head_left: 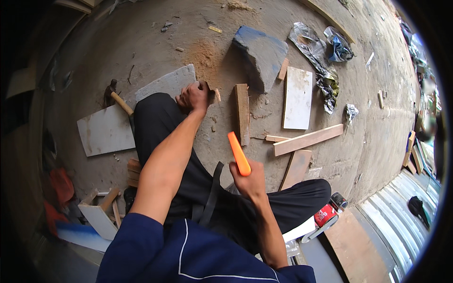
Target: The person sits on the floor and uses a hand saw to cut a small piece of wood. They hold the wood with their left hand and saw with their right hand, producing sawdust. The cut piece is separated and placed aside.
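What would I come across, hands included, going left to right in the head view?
Whitish flat board, bare left hand, bare right hand gripping a tapered bright-orange handle, white rectangular panel, crumpled silvery wrapper, small brown wooden offcut.

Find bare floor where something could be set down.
Mostly bare floor lies between the long plank and the corrugated sheet; another patch beyond the wooden-handled tool and grey slab. Crowded: around the right-hand white board, hemmed by the blue-stained block and crumpled wrapping.
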The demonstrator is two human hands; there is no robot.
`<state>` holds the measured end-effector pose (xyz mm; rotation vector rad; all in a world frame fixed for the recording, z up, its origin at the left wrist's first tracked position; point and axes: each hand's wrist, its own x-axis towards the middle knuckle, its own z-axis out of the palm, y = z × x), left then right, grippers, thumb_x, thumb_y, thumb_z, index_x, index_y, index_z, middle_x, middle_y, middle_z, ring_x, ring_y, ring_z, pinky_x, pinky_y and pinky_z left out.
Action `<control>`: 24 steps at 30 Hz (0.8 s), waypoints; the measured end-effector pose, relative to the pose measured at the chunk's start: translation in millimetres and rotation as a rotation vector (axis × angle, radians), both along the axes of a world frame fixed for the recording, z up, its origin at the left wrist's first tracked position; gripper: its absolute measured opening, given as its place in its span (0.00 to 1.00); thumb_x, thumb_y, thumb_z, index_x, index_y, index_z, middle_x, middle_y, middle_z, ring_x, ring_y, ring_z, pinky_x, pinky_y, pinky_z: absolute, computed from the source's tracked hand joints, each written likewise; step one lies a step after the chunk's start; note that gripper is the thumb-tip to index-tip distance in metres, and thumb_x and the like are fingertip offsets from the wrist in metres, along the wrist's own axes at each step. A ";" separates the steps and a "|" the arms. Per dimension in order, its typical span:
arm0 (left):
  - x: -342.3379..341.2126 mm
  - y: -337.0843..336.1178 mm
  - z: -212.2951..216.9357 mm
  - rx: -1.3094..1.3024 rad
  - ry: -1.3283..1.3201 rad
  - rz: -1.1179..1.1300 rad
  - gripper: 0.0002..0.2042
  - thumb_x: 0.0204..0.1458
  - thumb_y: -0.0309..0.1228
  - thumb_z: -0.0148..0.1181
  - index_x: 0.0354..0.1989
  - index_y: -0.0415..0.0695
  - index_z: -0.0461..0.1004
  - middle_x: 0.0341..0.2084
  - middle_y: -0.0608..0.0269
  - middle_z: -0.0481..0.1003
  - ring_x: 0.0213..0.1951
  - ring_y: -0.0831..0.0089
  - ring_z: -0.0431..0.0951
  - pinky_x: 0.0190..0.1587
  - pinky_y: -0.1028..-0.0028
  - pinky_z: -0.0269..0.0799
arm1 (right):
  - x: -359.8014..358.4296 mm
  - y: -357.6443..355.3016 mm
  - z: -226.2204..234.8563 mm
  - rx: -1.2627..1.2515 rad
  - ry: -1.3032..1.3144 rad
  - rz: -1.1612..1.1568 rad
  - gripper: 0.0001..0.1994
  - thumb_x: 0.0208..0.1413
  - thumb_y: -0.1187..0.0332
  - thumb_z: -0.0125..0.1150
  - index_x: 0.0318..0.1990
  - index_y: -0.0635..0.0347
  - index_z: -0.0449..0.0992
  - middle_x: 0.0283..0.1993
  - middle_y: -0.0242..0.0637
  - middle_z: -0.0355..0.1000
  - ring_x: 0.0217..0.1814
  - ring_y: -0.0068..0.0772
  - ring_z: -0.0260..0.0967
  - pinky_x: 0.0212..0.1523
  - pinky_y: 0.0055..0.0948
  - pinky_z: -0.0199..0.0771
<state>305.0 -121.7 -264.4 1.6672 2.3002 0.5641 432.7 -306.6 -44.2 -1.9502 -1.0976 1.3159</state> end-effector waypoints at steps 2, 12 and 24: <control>-12.0 -2.2 13.1 -0.046 0.005 0.019 0.19 0.48 0.47 0.46 0.18 0.48 0.76 0.24 0.58 0.76 0.34 0.56 0.74 0.37 0.58 0.56 | -17.6 13.8 -2.5 -0.009 -0.005 0.027 0.09 0.46 0.69 0.60 0.25 0.68 0.73 0.18 0.52 0.66 0.19 0.50 0.68 0.23 0.34 0.66; -108.7 -22.3 36.7 0.040 0.057 0.065 0.15 0.48 0.44 0.52 0.16 0.49 0.75 0.22 0.63 0.76 0.31 0.60 0.75 0.36 0.60 0.56 | -100.8 -52.6 62.9 -0.093 -0.020 0.054 0.11 0.49 0.68 0.60 0.24 0.68 0.71 0.16 0.46 0.65 0.16 0.34 0.62 0.22 0.31 0.63; -122.4 -68.9 81.1 0.088 0.035 0.025 0.14 0.48 0.40 0.52 0.14 0.48 0.72 0.21 0.63 0.76 0.32 0.62 0.74 0.36 0.58 0.56 | -150.3 -79.7 39.6 0.023 -0.101 0.026 0.09 0.47 0.69 0.59 0.24 0.68 0.72 0.18 0.53 0.65 0.18 0.47 0.67 0.23 0.35 0.65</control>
